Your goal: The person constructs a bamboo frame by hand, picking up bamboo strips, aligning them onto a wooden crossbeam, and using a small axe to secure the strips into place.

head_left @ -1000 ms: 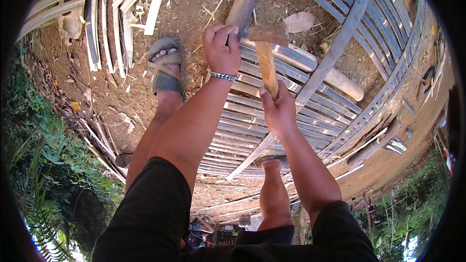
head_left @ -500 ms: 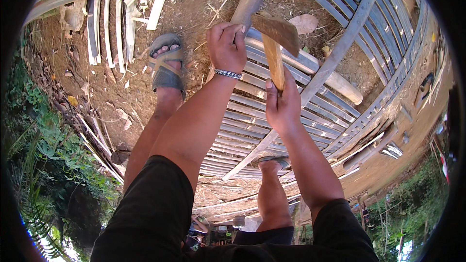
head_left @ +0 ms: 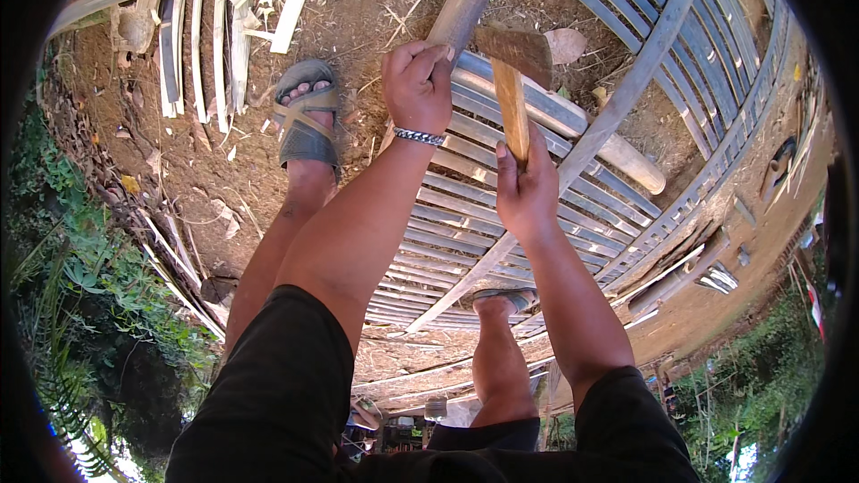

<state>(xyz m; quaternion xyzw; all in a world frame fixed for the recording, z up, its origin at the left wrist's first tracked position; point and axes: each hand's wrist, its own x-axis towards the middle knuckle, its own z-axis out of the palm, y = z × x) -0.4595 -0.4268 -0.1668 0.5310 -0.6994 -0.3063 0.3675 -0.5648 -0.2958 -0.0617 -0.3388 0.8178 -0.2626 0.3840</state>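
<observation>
Closest to you, your right hand is wrapped around the wooden handle of the broad-headed axe, which shows over the slatted bamboo panel, head pointing away from you. Your left hand, a chain bracelet at its wrist, is curled over the thick bamboo pole along the panel's left side; its fingertips are partly hidden. Your right sandal is at the panel's near edge, your left sandal on the soil left of it. Below the axe, a round bamboo length runs under the panel's cross rail. Just beside the axe head you have a brown leaf. Farther off, pale split strips lie left of the panel, with green foliage well apart from it on that same side
</observation>
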